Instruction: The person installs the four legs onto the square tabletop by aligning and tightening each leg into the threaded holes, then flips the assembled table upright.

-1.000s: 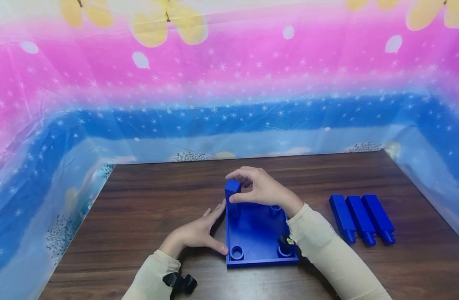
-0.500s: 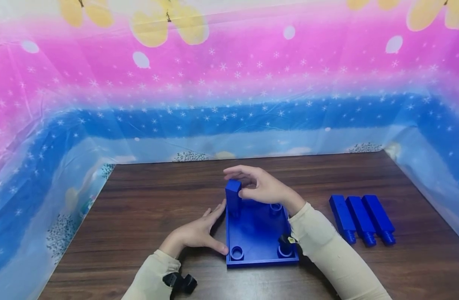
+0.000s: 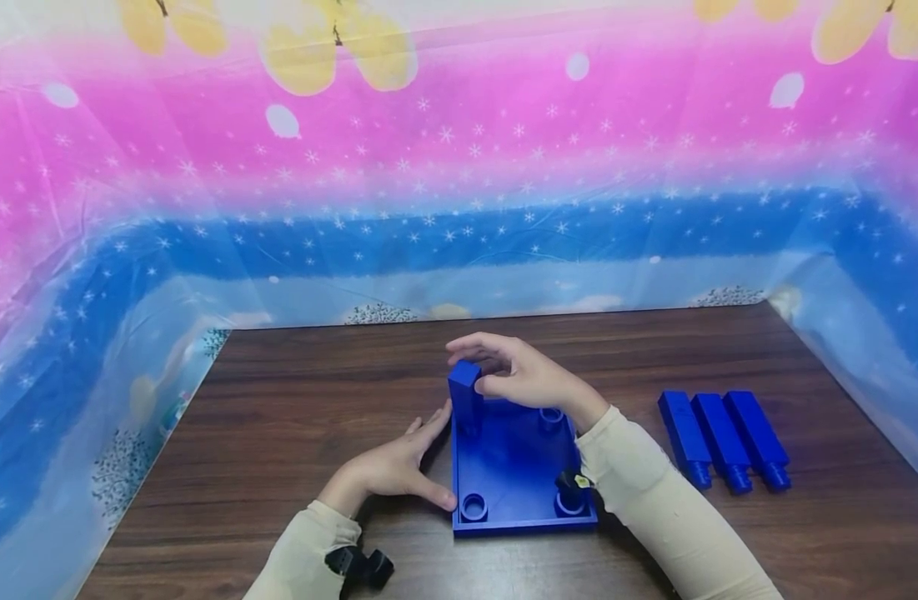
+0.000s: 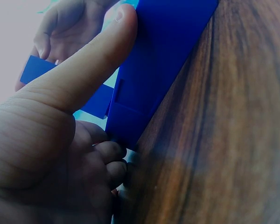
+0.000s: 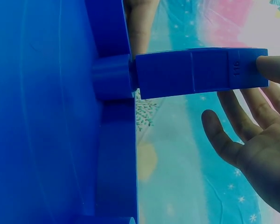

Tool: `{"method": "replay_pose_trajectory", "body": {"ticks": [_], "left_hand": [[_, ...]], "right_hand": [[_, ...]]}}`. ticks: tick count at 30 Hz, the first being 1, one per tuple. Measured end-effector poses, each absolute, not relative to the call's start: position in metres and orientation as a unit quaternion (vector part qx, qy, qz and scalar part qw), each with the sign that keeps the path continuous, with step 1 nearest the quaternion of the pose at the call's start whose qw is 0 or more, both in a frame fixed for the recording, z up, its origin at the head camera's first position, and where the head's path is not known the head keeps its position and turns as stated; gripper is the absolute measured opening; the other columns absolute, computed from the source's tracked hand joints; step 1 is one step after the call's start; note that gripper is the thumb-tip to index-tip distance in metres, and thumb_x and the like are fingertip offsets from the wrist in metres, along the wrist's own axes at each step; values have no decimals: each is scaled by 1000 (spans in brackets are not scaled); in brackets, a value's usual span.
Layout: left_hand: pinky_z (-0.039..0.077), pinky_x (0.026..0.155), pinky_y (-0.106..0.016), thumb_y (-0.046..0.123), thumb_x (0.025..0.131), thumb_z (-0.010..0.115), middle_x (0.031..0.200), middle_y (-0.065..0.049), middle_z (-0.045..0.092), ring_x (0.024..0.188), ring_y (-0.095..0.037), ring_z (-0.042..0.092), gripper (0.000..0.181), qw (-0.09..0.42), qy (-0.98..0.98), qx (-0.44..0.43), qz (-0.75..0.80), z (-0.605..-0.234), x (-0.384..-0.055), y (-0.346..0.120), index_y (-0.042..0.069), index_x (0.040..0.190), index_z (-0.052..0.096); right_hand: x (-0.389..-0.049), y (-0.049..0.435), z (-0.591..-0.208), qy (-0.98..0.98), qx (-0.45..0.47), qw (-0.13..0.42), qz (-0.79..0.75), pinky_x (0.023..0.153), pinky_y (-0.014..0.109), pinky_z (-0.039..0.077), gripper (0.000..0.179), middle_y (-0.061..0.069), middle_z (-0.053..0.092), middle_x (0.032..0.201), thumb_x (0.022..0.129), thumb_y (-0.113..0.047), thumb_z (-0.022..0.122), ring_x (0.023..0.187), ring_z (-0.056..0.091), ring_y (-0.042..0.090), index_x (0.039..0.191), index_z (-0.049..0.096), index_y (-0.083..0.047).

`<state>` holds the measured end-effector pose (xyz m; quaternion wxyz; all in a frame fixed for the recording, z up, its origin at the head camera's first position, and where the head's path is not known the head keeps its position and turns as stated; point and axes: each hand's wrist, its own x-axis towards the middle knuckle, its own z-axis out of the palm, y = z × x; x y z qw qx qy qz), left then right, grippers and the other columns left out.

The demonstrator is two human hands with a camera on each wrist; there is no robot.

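Note:
A square blue table leg (image 3: 465, 402) stands upright at the far left corner of a blue rimmed tabletop (image 3: 514, 467), which lies underside up. Its lower end meets a round socket (image 5: 113, 77) in the right wrist view. My right hand (image 3: 534, 377) holds the leg's upper end, thumb on the near side and fingers behind. Against the tabletop's left side rests my left hand (image 3: 391, 469), its thumb at the near part of the edge and its fingers farther back. In the left wrist view, the straight thumb (image 4: 98, 56) lies along the blue side wall.
Three more blue legs (image 3: 736, 437) with narrower round ends lie side by side on the wooden table (image 3: 293, 400), to the right. Other sockets show at the tabletop's corners, one (image 3: 474, 506) at the near left. A patterned cloth (image 3: 459, 167) hangs behind the table.
My right thumb has shifted from the leg's near face to its right edge, and the fingers have moved slightly left. The left hand and tabletop have stayed in place.

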<state>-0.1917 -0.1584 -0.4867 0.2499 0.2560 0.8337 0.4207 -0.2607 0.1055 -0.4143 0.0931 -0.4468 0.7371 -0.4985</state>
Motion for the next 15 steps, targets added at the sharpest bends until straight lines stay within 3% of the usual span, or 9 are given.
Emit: {"method": "replay_pose_trajectory", "body": {"ticks": [9,15], "left_hand": [[-4,126,-64,62,69,94,177,-6,-2,158,-41,-18,144,248,835,252,422,-527,-210,-166,27,171,-3],[-3,124,-68,60,71,94,177,-9,-2,158,-45,-16,143,242,835,259,422,-528,-211,-166,27,171,-3]], "right_hand": [[-260,106,-414,739,-439,91,-503,110,48,50,54,15,67,137,95,6,63,129,62,29,148,55,-1],[-261,106,-413,750,-423,96,-499,106,47,53,54,21,66,137,95,5,65,127,63,30,148,56,-2]]}}
